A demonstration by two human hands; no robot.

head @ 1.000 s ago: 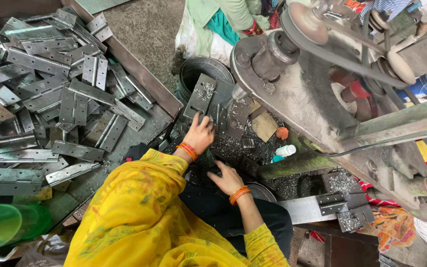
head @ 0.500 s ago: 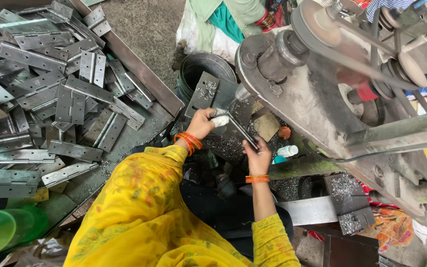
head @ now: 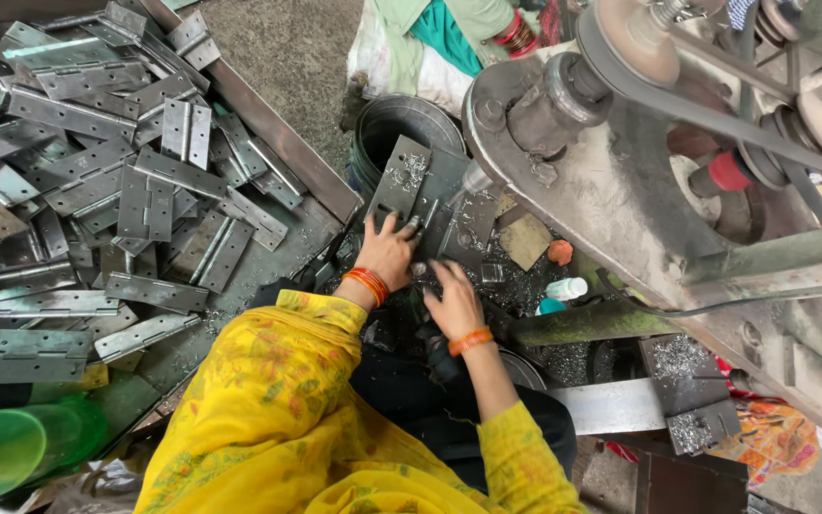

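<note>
My left hand (head: 387, 249), with orange bangles at the wrist, presses a grey metal hinge (head: 418, 227) flat against the dark work plate (head: 401, 176) under the drill spindle (head: 476, 179). Just below and to the right, my right hand (head: 454, 300) lies palm down with fingers apart on the shaving-covered bed, holding nothing that I can see. My yellow sleeves fill the lower middle of the view.
A tray (head: 283, 143) heaped with several grey hinges (head: 145, 200) lies at left. A black bucket (head: 401, 124) stands behind the plate. The belt-driven machine (head: 620, 190) fills the right. A green container (head: 2, 452) sits lower left. Another person (head: 449, 29) sits at the top.
Half a second ago both hands held a hinge raised above the bed. Now it lies on the work plate under my left hand, and my right hand has dropped to the bed.
</note>
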